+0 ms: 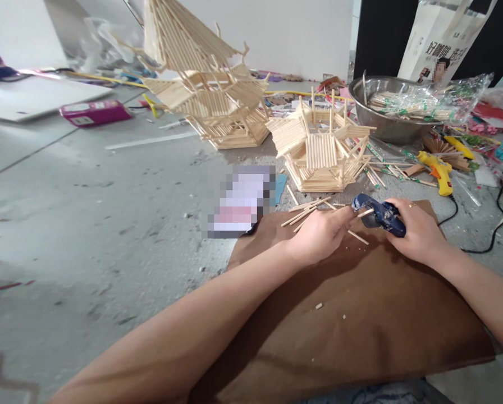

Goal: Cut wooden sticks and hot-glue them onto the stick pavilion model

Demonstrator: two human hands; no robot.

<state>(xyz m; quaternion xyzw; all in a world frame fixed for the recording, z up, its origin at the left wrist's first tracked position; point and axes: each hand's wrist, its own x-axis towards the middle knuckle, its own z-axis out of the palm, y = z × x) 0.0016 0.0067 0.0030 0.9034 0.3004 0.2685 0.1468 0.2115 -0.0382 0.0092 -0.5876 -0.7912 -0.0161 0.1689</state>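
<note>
My right hand [415, 227] is closed around a dark blue cutter [388, 219], a scuffed hand tool whose exact type I cannot make out. Its head points left toward my left hand [321, 235], which pinches a thin wooden stick [366, 213]. The stick lies across the cutter's head, and part of it is hidden by my fingers. Beneath my left hand several loose sticks [304, 216] lie at the far edge of a brown sheet [361, 336]. A short cut piece [319, 306] rests nearer to me on the sheet.
Beyond my hands stand a low six-sided stick structure [321, 151] and a taller roofed one [222, 106]. A phone [238, 202] lies left of the sheet. At the right are a yellow glue gun [437, 171] with a black cord and a metal bowl [390, 130] of sticks.
</note>
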